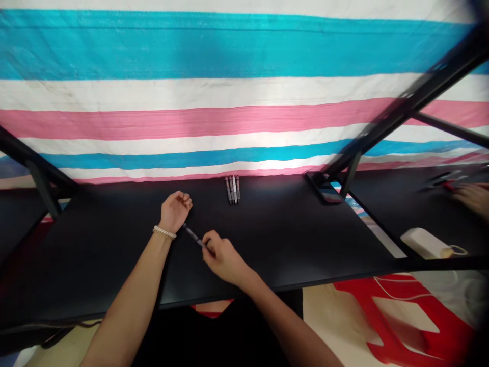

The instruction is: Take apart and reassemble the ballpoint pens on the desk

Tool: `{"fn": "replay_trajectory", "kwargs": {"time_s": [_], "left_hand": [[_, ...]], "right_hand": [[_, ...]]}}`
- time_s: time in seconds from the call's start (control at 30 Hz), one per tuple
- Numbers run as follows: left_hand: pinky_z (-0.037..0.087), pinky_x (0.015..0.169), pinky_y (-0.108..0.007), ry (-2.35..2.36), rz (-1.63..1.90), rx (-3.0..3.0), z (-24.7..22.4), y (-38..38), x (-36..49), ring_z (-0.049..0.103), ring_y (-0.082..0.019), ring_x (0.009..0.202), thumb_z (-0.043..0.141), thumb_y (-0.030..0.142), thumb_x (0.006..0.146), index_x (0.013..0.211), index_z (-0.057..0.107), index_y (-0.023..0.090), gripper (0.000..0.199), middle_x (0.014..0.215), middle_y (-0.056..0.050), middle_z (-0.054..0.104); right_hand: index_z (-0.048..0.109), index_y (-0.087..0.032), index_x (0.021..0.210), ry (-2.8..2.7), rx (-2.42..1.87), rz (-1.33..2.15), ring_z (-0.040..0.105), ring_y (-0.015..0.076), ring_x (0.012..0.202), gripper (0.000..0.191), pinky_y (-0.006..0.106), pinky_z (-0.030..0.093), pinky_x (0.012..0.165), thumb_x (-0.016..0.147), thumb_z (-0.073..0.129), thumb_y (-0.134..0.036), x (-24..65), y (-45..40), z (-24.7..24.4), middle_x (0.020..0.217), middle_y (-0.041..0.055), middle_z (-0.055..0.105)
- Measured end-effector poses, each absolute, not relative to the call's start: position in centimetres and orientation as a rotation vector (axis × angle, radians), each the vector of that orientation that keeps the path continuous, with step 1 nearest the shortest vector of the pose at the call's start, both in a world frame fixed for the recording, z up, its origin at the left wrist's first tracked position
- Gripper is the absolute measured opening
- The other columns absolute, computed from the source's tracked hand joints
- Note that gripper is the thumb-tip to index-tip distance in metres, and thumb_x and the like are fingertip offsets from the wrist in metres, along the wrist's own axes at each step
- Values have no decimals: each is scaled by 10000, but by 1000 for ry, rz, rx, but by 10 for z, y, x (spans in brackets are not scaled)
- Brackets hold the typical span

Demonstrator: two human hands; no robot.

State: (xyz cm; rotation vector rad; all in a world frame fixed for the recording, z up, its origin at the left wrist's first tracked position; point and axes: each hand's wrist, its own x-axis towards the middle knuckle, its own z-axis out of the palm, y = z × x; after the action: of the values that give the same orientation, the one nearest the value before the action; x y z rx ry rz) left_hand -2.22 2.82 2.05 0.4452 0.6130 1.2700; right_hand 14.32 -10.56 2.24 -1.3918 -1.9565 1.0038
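Observation:
My right hand (225, 257) is closed around a dark pen (194, 235), which slants up and to the left. The pen's far tip lies close to the wrist side of my left hand (175, 210); whether they touch I cannot tell. That left hand rests over the black table, palm partly turned up, with its fingers loosely curled and nothing visible in them. A light beaded bracelet (164, 232) circles the left wrist. Several pens (233, 190) lie side by side near the back of the table, one whiter than the others.
A dark phone (324, 187) lies at the table's back right, by a black metal frame (389, 117). Striped sheeting (214, 92) hangs behind. On the neighbouring table are a white box-like object (426, 243) and another person's hand (473, 198). A red stool (382, 316) stands below.

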Motion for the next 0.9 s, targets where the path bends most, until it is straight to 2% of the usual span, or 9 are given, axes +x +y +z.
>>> {"fn": "replay_trajectory", "kwargs": {"time_s": [0.03,0.1,0.23,0.37,0.5,0.63,0.8,0.9], "left_hand": [[461,645,-227,645,1290,440,19,29,-22,603,-107,674,660,250,734,720,589,166,111,738,-24,611],[486,752,-247,689,1328,430,18,30,-22,665,-150,874,654,258,736,845,664,160,147,911,-72,692],[489,888,-296,674,1333,429,17,31,-27,659,-200,1071,639,298,768,948,700,152,239,1065,-116,717],[499,905,-302,674,1354,392,16,32,-32,678,-206,1044,640,294,792,910,706,134,210,1033,-119,731],[527,887,-342,630,1300,444,16,28,-30,694,-220,1007,670,366,823,968,706,139,271,1052,-117,730],[522,906,-335,650,1338,558,13,23,-23,708,-201,958,778,305,766,981,706,141,279,1009,-101,739],[532,846,-314,785,1487,596,6,27,-19,709,-161,838,800,378,744,968,705,143,339,889,-63,733],[542,782,-294,826,1516,641,4,29,-18,700,-146,773,820,400,711,879,697,137,336,804,-31,702]], "right_hand": [[488,-204,1104,-1796,-1330,1098,604,126,528,204,217,408,508,900,476,-204,147,-100,20,672,-36,637],[469,-202,1146,-1535,-1229,1223,605,121,511,245,222,447,483,918,482,-290,153,-87,17,691,-36,639],[588,-177,1050,-1283,-1137,1263,597,118,483,319,234,462,441,875,574,-443,158,-63,19,675,-10,650],[659,-167,965,-1089,-1059,1264,616,134,492,389,246,468,426,818,649,-527,157,-47,21,656,14,672],[672,-163,950,-863,-974,1288,638,140,525,383,255,499,462,785,696,-508,142,-34,14,677,30,696],[668,-155,891,-737,-948,1340,635,140,509,396,253,500,452,767,697,-530,122,-19,4,658,40,702],[624,-155,771,-841,-982,1356,628,142,451,462,220,467,378,767,666,-615,111,-12,-8,606,43,689],[627,-157,759,-956,-1023,1288,619,129,439,449,214,476,382,820,621,-602,112,-17,-11,605,31,680]]}}
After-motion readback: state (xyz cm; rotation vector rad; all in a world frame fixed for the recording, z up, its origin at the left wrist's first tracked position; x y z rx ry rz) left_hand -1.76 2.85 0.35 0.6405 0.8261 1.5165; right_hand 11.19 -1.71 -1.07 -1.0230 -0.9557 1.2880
